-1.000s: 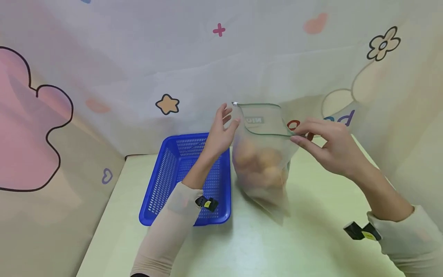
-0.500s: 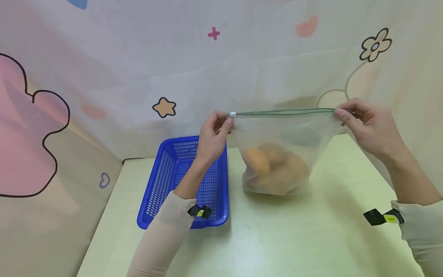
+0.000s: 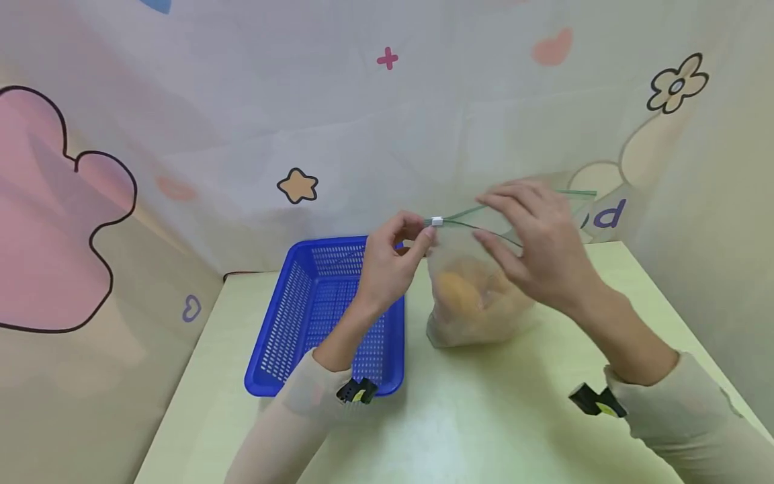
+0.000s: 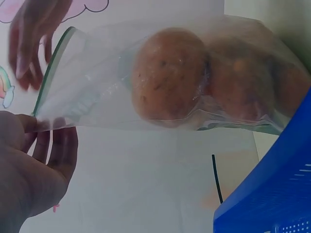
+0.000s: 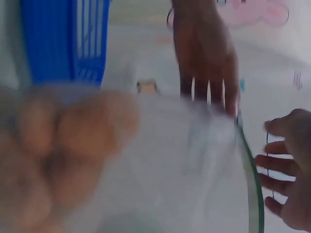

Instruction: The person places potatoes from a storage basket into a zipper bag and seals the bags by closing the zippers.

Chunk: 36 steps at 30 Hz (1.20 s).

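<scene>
A translucent zip bag [image 3: 478,329] with a green-edged mouth holds several potatoes [image 4: 167,77], right of the blue basket. My left hand [image 3: 390,262] pinches the mouth's left corner, beside the white slider [image 3: 437,221]. The green strips spread apart to the right of the slider and meet again at the far right corner. My right hand [image 3: 544,249], blurred, hovers over the mouth with thumb and fingers apart. In the right wrist view, a gap shows between the right hand [image 5: 291,170] and the bag's green edge [image 5: 255,189].
The blue perforated basket [image 3: 256,383] stands on the pale green table [image 3: 459,430], under my left forearm. Behind the table hangs a patterned cloth backdrop [image 3: 242,101]. Bare table lies in front of the bag.
The bag's mouth was wide, then was stretched straight between both hands. The left hand took hold of its left corner. The right hand has let go of the right corner and moved left.
</scene>
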Available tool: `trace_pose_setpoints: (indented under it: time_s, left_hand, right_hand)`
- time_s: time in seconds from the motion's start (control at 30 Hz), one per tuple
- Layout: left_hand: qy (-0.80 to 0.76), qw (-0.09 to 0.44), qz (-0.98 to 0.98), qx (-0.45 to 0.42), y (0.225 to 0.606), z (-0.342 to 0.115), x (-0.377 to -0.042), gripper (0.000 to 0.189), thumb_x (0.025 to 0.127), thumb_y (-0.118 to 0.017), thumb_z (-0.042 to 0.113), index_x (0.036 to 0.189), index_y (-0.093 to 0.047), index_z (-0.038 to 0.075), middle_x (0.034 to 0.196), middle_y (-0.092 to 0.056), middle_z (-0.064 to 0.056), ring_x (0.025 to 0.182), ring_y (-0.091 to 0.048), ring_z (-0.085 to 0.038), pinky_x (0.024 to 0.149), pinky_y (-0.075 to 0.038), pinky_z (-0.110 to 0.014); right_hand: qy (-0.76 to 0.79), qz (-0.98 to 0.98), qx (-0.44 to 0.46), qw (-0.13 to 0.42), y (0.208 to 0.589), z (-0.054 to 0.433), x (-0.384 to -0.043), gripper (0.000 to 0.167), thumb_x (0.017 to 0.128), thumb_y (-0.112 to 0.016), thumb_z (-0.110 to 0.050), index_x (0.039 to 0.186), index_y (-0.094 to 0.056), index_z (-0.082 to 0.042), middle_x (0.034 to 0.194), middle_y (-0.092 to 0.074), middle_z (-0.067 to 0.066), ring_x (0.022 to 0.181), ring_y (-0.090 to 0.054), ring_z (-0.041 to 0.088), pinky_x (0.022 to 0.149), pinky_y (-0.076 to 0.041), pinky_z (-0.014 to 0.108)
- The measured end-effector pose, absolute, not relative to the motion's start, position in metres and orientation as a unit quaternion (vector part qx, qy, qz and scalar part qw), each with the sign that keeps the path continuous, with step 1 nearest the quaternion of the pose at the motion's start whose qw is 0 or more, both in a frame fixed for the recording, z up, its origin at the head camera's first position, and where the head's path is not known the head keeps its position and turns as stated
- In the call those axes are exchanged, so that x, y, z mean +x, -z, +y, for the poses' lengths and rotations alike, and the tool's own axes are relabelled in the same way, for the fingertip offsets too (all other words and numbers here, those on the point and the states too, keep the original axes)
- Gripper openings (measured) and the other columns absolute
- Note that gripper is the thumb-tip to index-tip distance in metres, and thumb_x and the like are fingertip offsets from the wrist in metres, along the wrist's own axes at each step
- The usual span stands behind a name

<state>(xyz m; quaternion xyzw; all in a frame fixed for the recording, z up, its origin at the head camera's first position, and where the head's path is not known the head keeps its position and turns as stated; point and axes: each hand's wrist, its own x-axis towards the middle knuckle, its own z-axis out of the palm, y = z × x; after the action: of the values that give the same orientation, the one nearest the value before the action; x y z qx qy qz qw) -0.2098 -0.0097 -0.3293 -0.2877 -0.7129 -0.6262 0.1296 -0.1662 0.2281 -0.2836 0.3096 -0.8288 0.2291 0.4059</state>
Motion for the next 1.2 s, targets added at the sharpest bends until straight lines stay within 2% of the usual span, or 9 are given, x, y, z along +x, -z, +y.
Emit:
trace_pose_setpoints:
  time_s: [0.07, 0.23, 0.37, 0.53, 0.73, 0.9, 1.07, 1.2]
  left_hand:
    - [0.624, 0.124, -0.711, -0.300, 0.328, -0.010, -0.206, 0.014, 0.106, -0.068, 0.018, 0.108, -0.070, 0.004, 0.098, -0.074, -0.009, 0.087, -0.073, -0.022, 0.078, -0.066, -0.046]
    - [0.623, 0.124, -0.709, -0.307, 0.329, -0.013, -0.198, 0.010, 0.105, -0.068, 0.012, 0.107, -0.070, 0.002, 0.101, -0.071, -0.010, 0.090, -0.072, -0.023, 0.075, -0.066, -0.039]
    - [0.614, 0.137, -0.714, -0.309, 0.331, -0.012, -0.192, 0.005, 0.104, -0.069, 0.008, 0.103, -0.069, 0.003, 0.101, -0.070, -0.009, 0.090, -0.073, -0.022, 0.072, -0.066, -0.036]
    - [0.613, 0.167, -0.711, -0.303, 0.327, -0.010, -0.190, 0.005, 0.105, -0.066, 0.008, 0.101, -0.067, 0.005, 0.098, -0.071, -0.007, 0.086, -0.070, -0.022, 0.069, -0.066, -0.039]
    - [0.620, 0.184, -0.713, -0.270, 0.323, -0.015, -0.190, 0.006, 0.105, -0.065, 0.011, 0.100, -0.066, 0.008, 0.097, -0.072, -0.005, 0.088, -0.070, -0.020, 0.067, -0.064, -0.041]
    - [0.625, 0.202, -0.711, -0.250, 0.321, -0.024, -0.191, 0.007, 0.106, -0.065, 0.011, 0.101, -0.065, 0.007, 0.096, -0.071, -0.008, 0.088, -0.070, -0.022, 0.066, -0.065, -0.043]
    - [0.628, 0.175, -0.715, -0.254, 0.325, -0.026, -0.188, 0.009, 0.107, -0.064, 0.013, 0.101, -0.064, 0.006, 0.095, -0.070, -0.009, 0.087, -0.071, -0.022, 0.070, -0.066, -0.041]
    - [0.633, 0.165, -0.714, -0.252, 0.330, -0.025, -0.186, 0.009, 0.107, -0.063, 0.012, 0.101, -0.063, 0.006, 0.096, -0.069, -0.008, 0.088, -0.071, -0.021, 0.072, -0.066, -0.040]
  right_hand:
    - [-0.211, -0.842, 0.332, 0.369, 0.280, 0.206, -0.167, 0.028, 0.098, -0.076, -0.017, 0.120, -0.074, -0.001, 0.117, -0.072, 0.014, 0.114, -0.061, 0.039, 0.095, -0.046, 0.061]
    - [-0.185, -0.860, 0.359, 0.311, 0.277, 0.185, -0.175, 0.003, 0.097, -0.076, -0.008, 0.100, -0.074, -0.008, 0.097, -0.072, 0.005, 0.096, -0.061, 0.031, 0.081, -0.045, 0.048]
    - [-0.181, -0.857, 0.389, 0.286, 0.277, 0.193, -0.176, 0.007, 0.097, -0.076, -0.005, 0.096, -0.071, -0.010, 0.094, -0.068, 0.002, 0.094, -0.059, 0.029, 0.079, -0.042, 0.046]
    - [-0.185, -0.854, 0.387, 0.295, 0.272, 0.224, -0.177, 0.012, 0.094, -0.077, -0.003, 0.094, -0.069, -0.012, 0.091, -0.067, -0.001, 0.096, -0.060, 0.028, 0.081, -0.043, 0.049]
    - [-0.205, -0.842, 0.392, 0.308, 0.270, 0.275, -0.173, 0.019, 0.086, -0.082, 0.004, 0.096, -0.073, -0.009, 0.089, -0.070, -0.002, 0.083, -0.062, 0.019, 0.075, -0.044, 0.033]
    - [-0.213, -0.850, 0.368, 0.310, 0.265, 0.316, -0.162, 0.025, 0.083, -0.081, 0.009, 0.097, -0.073, -0.009, 0.091, -0.069, -0.005, 0.086, -0.058, 0.006, 0.072, -0.043, 0.021]
    - [-0.217, -0.868, 0.339, 0.290, 0.265, 0.339, -0.150, 0.028, 0.083, -0.081, 0.013, 0.099, -0.072, -0.008, 0.092, -0.067, -0.010, 0.088, -0.057, -0.009, 0.075, -0.043, 0.013]
    - [-0.220, -0.869, 0.335, 0.289, 0.269, 0.349, -0.144, 0.027, 0.084, -0.080, 0.012, 0.100, -0.072, -0.007, 0.093, -0.068, -0.010, 0.088, -0.058, -0.011, 0.074, -0.043, 0.012]
